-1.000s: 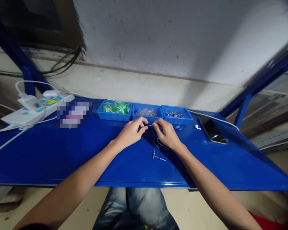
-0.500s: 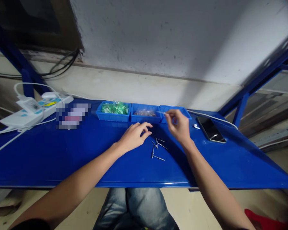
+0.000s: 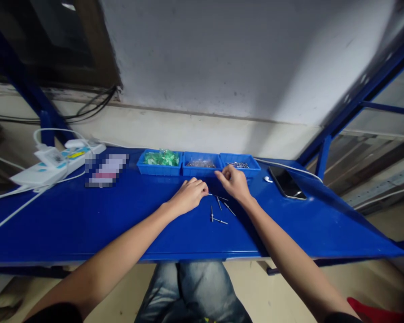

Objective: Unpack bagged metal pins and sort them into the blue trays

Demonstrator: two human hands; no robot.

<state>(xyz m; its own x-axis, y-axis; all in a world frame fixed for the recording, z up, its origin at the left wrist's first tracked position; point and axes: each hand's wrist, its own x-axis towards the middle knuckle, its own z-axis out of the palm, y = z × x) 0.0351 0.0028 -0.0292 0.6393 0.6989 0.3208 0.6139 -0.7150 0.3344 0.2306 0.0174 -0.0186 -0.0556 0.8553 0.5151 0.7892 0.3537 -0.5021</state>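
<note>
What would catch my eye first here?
First, three blue plastic bins in a row along the back of the glossy blue table, the leftmost heaped with bright green pieces. Then the bare left hand and bare right hand near the middle, with thin silvery metal pins scattered beside them.

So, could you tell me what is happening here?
A person's left hand seems to pinch a thin metal pin at the blue table. The right hand is near the row of blue bins; I cannot tell whether it holds anything. Other metal pins lie loose on the table nearby.
</note>
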